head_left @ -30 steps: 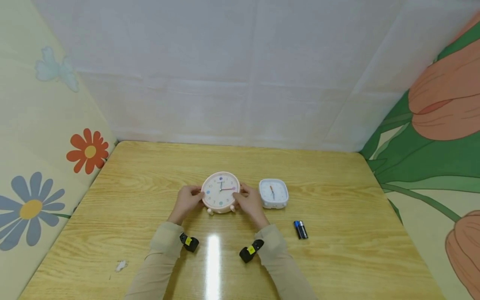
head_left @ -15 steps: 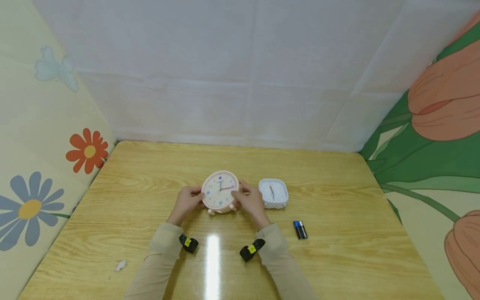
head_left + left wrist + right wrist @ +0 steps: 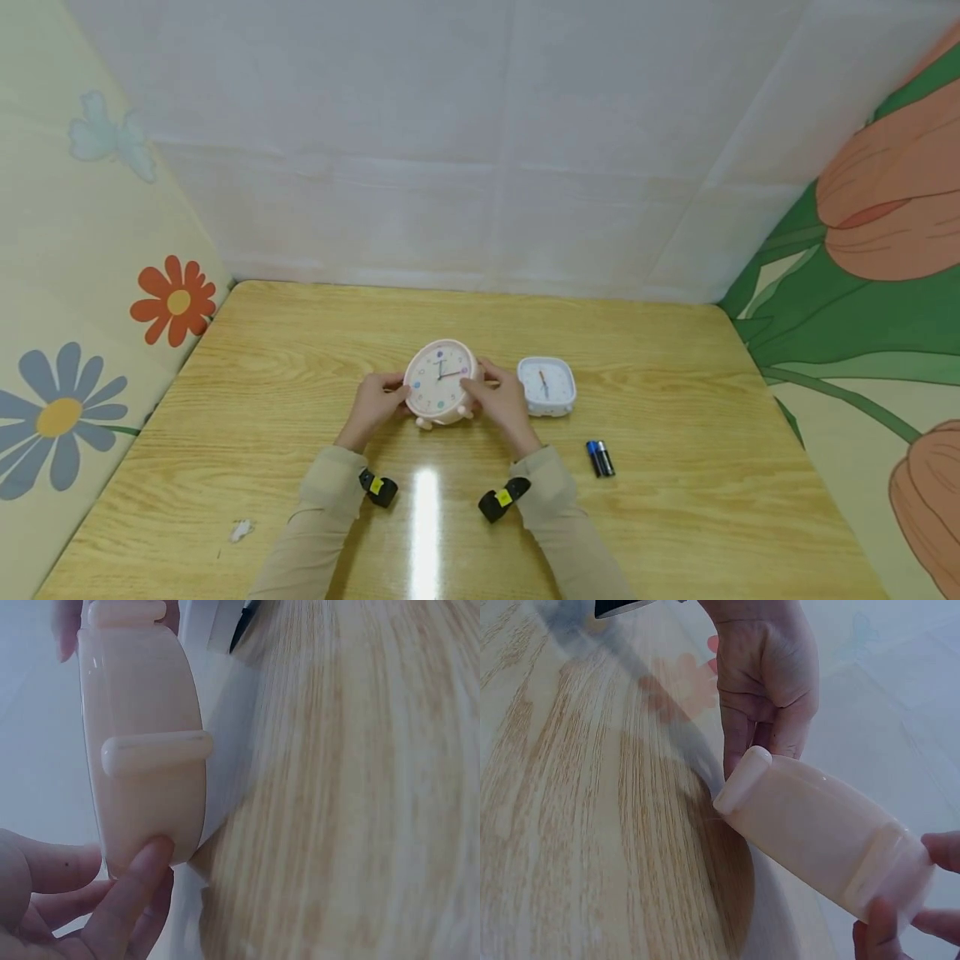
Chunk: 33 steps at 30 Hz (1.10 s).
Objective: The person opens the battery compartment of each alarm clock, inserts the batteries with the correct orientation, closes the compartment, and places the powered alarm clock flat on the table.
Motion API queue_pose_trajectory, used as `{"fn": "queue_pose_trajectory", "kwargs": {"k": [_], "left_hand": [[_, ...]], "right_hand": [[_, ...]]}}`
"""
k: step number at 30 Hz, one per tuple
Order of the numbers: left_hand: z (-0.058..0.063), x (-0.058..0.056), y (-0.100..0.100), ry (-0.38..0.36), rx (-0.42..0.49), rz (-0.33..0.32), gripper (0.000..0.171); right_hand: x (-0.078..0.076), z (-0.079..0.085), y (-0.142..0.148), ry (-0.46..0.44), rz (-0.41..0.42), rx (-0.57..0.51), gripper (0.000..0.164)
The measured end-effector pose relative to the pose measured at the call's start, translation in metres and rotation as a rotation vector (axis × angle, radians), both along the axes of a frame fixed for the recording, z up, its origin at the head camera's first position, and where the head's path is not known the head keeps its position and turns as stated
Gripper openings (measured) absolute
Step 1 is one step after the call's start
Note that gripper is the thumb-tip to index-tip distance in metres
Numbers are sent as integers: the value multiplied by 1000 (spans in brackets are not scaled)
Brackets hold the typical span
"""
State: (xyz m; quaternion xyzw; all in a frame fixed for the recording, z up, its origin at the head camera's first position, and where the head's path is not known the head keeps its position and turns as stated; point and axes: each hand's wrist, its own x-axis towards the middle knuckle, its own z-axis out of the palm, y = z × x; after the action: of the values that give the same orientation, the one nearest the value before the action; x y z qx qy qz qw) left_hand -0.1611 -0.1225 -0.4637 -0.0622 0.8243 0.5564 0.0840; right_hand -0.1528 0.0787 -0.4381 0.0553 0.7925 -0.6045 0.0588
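A round pink alarm clock (image 3: 441, 392) with a pale dial and two short feet is held between both hands, its face turned up toward the head camera. My left hand (image 3: 372, 406) grips its left edge, thumb at the front rim and fingers behind. On the opposite edge my right hand (image 3: 501, 403) pinches the rim, the thumb lying over the dial's edge. In the left wrist view the clock's side (image 3: 142, 690) with its feet stands close by the wood. The right wrist view has the clock's underside (image 3: 810, 832) tilted, fingers at both ends.
Just right of the right hand lies a small white square clock (image 3: 547, 386). Two batteries (image 3: 600, 459) lie side by side nearer the front right. A white worn patch (image 3: 242, 531) marks the wooden table (image 3: 675, 383) at front left. White cloth (image 3: 495, 167) hangs behind.
The pink clock has tilted slightly, its right side rising a little and its dial turning a bit counter-clockwise. Both hands keep their hold; the white clock and batteries stay put.
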Motion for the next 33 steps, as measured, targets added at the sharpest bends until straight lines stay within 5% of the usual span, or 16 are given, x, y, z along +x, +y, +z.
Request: {"fn": "queue_pose_trajectory", "kwargs": {"k": [33], "left_hand": [[-3, 2, 7, 12, 59, 3, 25]], "right_hand": [[6, 15, -5, 90, 44, 65, 56]]}}
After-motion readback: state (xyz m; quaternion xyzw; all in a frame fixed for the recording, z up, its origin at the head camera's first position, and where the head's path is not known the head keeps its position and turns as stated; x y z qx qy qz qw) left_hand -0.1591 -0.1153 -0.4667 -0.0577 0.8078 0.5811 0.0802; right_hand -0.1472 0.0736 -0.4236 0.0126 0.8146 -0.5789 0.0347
